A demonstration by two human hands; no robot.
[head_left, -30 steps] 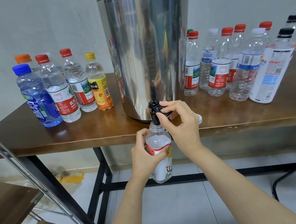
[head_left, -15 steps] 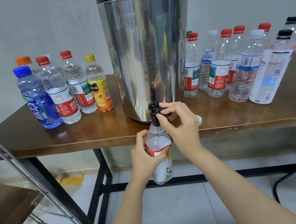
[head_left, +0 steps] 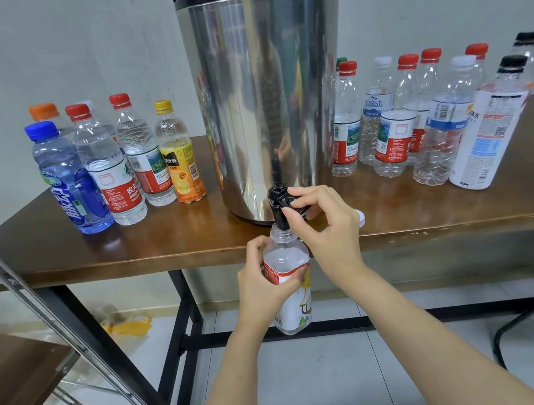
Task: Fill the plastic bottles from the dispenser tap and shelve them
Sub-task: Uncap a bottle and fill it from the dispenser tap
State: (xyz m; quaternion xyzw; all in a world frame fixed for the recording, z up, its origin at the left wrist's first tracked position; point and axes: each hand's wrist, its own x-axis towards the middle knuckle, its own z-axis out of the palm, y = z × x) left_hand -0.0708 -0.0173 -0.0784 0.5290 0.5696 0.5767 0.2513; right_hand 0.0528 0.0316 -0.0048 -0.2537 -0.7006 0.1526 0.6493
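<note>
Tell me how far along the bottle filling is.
Done, apparently: the bottles left of the dispenser look full. In hand: the left hand holds an uncapped bottle under the tap, which the right hand grips. Left: the bottles on the right look empty, and none shows on the shelf.

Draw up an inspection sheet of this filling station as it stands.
Surface: brown wooden table, carrying the dispenser and bottles.
Job's things: steel dispenser upright near the front edge; open bottle held with its mouth at the black tap; capped bottles standing either side of the dispenser.
Clutter: white cap on the table edge behind the right hand; yellow litter on the floor below the table.
Grips: left hand grips the open bottle; right hand pinches the tap lever.
Cables: nothing seen.
Surroundings: grey wall, tiled floor, wooden shelf rack at left.
</note>
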